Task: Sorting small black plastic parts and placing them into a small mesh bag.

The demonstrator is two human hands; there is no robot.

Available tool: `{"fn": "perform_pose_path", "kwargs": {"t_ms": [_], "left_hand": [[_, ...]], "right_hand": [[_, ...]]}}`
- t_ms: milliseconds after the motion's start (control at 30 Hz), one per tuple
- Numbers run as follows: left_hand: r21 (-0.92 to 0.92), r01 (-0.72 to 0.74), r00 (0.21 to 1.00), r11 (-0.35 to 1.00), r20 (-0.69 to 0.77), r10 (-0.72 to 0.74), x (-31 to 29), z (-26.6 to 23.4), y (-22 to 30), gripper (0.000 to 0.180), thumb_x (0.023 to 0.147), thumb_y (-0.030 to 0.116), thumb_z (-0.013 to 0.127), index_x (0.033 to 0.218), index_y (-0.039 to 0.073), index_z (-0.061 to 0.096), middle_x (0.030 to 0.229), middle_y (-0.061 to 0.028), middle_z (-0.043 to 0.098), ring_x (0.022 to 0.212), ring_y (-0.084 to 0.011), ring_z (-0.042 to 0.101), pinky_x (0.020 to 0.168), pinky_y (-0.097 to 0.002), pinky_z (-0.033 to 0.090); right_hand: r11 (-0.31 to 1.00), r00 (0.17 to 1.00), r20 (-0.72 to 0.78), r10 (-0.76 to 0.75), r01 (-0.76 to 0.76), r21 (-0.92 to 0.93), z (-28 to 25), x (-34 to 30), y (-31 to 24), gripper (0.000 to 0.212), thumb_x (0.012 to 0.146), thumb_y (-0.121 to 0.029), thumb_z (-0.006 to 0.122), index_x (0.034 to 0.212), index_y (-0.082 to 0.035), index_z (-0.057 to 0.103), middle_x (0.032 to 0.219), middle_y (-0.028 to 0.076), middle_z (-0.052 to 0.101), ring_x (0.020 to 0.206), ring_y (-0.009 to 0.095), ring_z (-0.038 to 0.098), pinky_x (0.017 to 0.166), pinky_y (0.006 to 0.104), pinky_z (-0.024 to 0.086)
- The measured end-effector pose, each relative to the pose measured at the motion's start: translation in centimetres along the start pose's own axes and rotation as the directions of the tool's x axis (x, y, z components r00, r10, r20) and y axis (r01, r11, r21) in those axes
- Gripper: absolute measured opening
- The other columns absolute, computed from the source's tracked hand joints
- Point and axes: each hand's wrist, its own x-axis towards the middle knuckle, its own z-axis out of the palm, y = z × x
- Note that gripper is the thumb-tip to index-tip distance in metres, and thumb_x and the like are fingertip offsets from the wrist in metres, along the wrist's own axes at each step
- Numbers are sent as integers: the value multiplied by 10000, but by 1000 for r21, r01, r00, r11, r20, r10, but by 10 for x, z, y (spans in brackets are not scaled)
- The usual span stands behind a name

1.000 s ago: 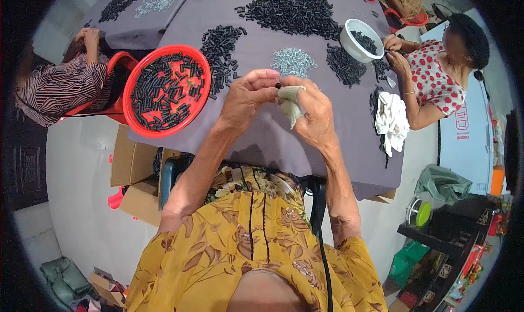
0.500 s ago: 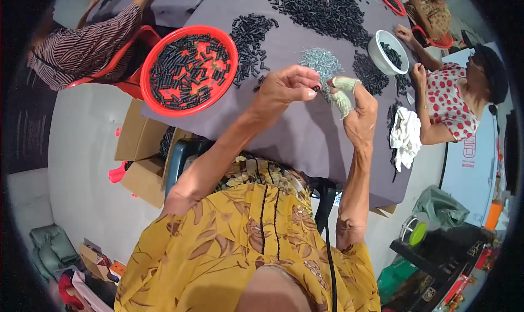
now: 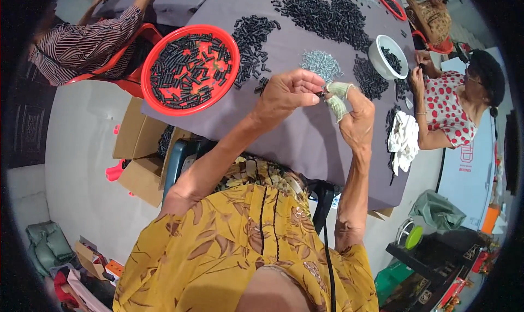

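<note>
In front of me above the table, my left hand (image 3: 289, 94) pinches a small black tube-like piece (image 3: 320, 94) between thumb and fingers. My right hand (image 3: 357, 121) meets it from the other side, thumb and forefinger wrapped in pale cloth finger covers (image 3: 339, 88) and closed at the piece's end. Whatever those two fingertips hold is too small to make out. Just beyond my hands lies a heap of small silvery metal parts (image 3: 322, 64), perhaps screws. A red basin (image 3: 233, 75) of similar black pieces stands to the left.
Loose black pieces form a big pile (image 3: 327, 17) farther back. At the right are a white bowl (image 3: 376, 58), a crumpled white cloth (image 3: 403, 140) and a co-worker in a spotted top (image 3: 458, 107). Other people sit at the far right and left. A cardboard box (image 3: 143, 175) stands left below the table.
My hands have come together, and the right fingertips now meet the black piece held in my left. The co-worker at the right has drawn the outstretched hand back from the bowl.
</note>
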Motion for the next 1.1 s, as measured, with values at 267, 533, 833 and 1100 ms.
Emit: {"fn": "perform_pose_path", "kwargs": {"t_ms": [267, 533, 833, 1100], "left_hand": [[-9, 16, 1000, 1000, 21, -15, 0, -2, -2, 321, 764, 40, 659, 1075, 22, 581, 957, -39, 624, 880, -83, 572, 815, -223, 456], [13, 5, 999, 1000, 31, -5, -1, -4, -2, 308, 771, 38, 652, 1070, 19, 583, 966, -40, 623, 906, -84, 570, 826, -223, 457], [32, 21, 1000, 999, 20, -21, -2, -1, 4, 309, 770, 13, 635, 1074, 15, 581, 966, -39, 618, 907, -85, 569, 822, -223, 462], [21, 10, 1000, 1000, 25, -10, -1, -3, 1, 315, 765, 12, 645, 1074, 17, 581, 970, -34, 610, 901, -92, 569, 818, -231, 465]], "right_hand": [[1000, 999, -38, -13, 14, 26, 2, 1, -2, 149, 695, -4, 630, 842, -22, 614, 773, 111, 608, 709, 288, 563, 657, 339, 433], [999, 1000, -8, 2, -2, -42, 0, 0, -3, 151, 740, 21, 615, 889, 1, 624, 788, 97, 631, 700, 222, 596, 662, 281, 452], [1000, 1000, -24, -18, 18, 1, 1, 1, -6, 145, 698, 2, 627, 840, -19, 607, 764, 107, 600, 701, 287, 560, 664, 341, 427], [993, 995, 12, -97, 97, -59, 1, 3, -8, 178, 722, 32, 618, 894, -8, 624, 777, 96, 613, 693, 247, 564, 649, 301, 452]]}}
